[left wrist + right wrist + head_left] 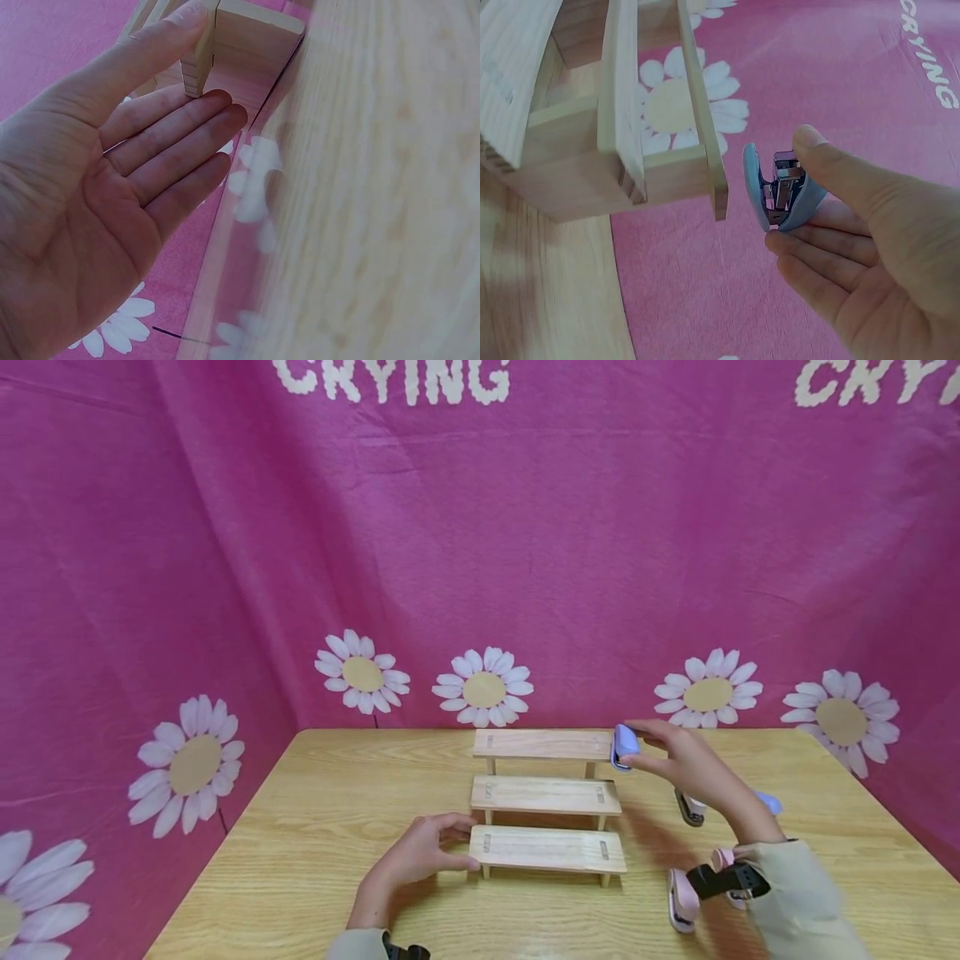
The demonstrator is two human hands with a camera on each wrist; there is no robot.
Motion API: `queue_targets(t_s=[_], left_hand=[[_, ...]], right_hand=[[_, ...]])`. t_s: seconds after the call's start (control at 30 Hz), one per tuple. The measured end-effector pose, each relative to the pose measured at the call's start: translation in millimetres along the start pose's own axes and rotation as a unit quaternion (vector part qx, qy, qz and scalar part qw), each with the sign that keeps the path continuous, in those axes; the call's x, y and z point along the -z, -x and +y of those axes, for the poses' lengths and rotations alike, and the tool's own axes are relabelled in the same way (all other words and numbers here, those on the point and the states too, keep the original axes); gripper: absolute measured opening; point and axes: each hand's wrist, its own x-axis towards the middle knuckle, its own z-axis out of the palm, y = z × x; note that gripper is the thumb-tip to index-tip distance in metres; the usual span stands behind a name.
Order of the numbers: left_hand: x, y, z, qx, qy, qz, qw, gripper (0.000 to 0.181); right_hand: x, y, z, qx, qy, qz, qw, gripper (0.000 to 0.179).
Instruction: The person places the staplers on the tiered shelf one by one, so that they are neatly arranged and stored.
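A three-step wooden stand (547,847) stands on the table, its steps rising toward the back. At the left end of the lowest step, my left hand (423,852) holds the board between thumb and fingers; in the left wrist view, the thumb lies on one side of the board (199,67) and the fingers (184,142) on the other. My right hand (686,762) pinches a small blue-lavender stapler (624,747) at the right end of the top step. The right wrist view shows the stapler (784,191) apart from the board's end, its metal inside visible.
Right of the stand, partly behind my right forearm, are a white-and-dark stapler (690,807), a blue item (768,802) and pink staplers, one of them (682,902) nearer the front. A pink cloth (525,568) with daisies hangs behind the wooden table (300,860).
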Motion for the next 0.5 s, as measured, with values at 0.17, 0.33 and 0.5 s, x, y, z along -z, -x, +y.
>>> queue_targets(t_s=[0.17, 0.33, 0.5], left_hand=[[-0.3, -0.3, 0.8, 0.002, -0.004, 0.001, 1.0000, 0.055], [-0.4, -0.4, 0.7, 0.000, -0.010, 0.002, 1.0000, 0.055], [-0.3, -0.1, 1.2, 0.003, 0.001, 0.001, 1.0000, 0.053]], right_hand=[[-3, -8.0, -5, -0.006, -0.002, -0.010, 0.9999, 0.056], [-9, -16.9, -7, 0.005, -0.003, -0.009, 0.9999, 0.054], [-14, -25.1, -13, 0.009, -0.003, -0.020, 0.9998, 0.056]])
